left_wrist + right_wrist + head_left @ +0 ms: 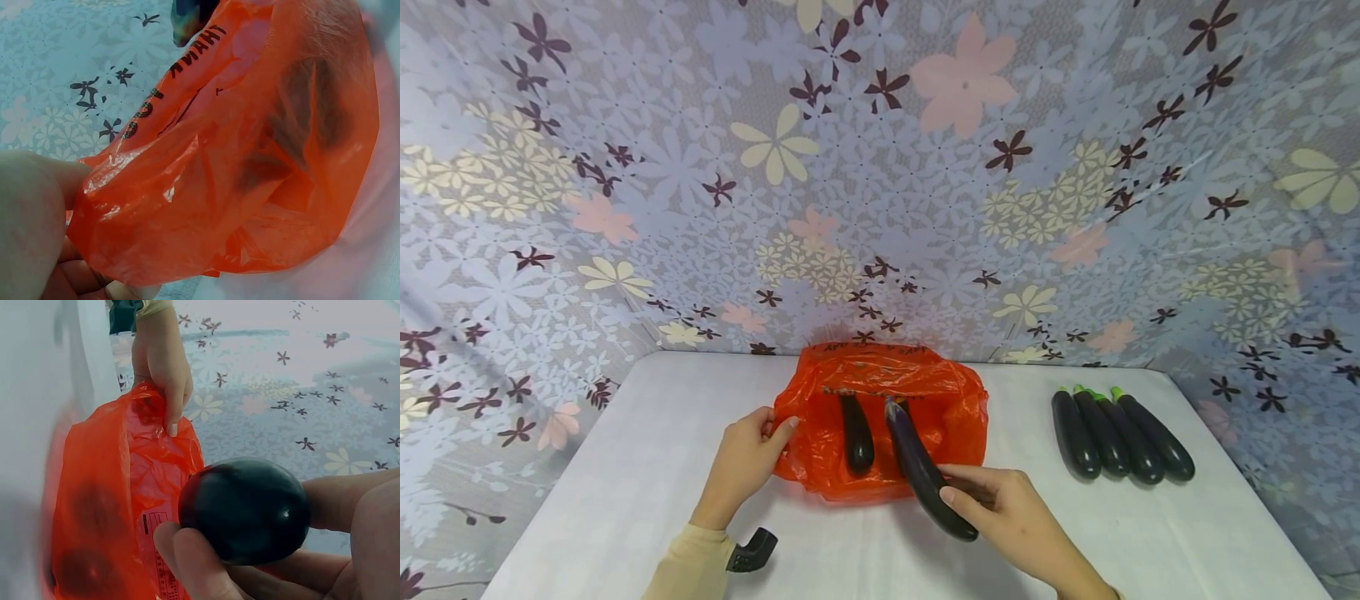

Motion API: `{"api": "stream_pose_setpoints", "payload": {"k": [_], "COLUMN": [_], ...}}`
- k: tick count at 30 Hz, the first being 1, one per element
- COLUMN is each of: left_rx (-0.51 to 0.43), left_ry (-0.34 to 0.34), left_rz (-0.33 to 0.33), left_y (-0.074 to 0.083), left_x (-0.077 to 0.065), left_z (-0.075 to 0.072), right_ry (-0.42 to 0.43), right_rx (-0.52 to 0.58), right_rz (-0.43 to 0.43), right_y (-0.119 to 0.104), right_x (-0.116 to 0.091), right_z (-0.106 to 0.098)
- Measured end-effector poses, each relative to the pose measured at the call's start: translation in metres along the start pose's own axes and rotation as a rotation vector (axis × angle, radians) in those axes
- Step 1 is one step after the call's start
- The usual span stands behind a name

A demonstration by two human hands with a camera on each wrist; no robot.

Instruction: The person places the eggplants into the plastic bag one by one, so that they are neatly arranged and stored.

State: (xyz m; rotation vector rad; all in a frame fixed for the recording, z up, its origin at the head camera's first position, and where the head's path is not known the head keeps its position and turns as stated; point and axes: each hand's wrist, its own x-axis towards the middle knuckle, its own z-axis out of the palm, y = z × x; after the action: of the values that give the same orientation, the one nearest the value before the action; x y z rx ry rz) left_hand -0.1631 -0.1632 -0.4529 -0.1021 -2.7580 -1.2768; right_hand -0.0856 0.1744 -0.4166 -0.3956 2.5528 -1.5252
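Observation:
A red plastic bag (958,400) lies with its mouth open near the middle of the white table. My left hand (741,462) pinches the bag's left edge between thumb and fingers. In my right hand (1011,517) is a dark purple eggplant (931,487), gripped near its thick lower end. Its stem end points into the bag's mouth, tilted up and left; in the right wrist view the rounded end of this eggplant (247,509) faces the camera. Another eggplant (857,437) lies inside the bag. Behind the held one, a further dark shape is mostly hidden.
To the right, several eggplants (1131,437) lie side by side on the white table (1015,433), green stems away from me. A floral-patterned cloth (880,208) rises behind the table. A black wrist device (752,550) sits by my left cuff.

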Motion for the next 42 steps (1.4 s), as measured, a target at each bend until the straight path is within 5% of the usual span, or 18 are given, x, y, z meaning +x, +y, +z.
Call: {"api": "stream_pose_setpoints", "payload": {"k": [14,33,42], "left_rx": [0.006,0.01,0.018], "left_ry": [-0.001,-0.001,0.005], "left_rz": [-0.001,0.017,0.02], "left_y": [0.0,0.001,0.001], "left_x": [0.001,0.0,0.0], "left_z": [0.001,0.001,0.001], "right_ry": [0.002,0.155,0.189], "right_rx": [-0.003,-0.041,-0.116], "right_rz": [-0.008,0.075,-0.003], "right_y": [-0.003,-0.011,-0.011], "right_x": [0.012,0.029,0.039], "right_z": [0.008,0.022,0.031]}}
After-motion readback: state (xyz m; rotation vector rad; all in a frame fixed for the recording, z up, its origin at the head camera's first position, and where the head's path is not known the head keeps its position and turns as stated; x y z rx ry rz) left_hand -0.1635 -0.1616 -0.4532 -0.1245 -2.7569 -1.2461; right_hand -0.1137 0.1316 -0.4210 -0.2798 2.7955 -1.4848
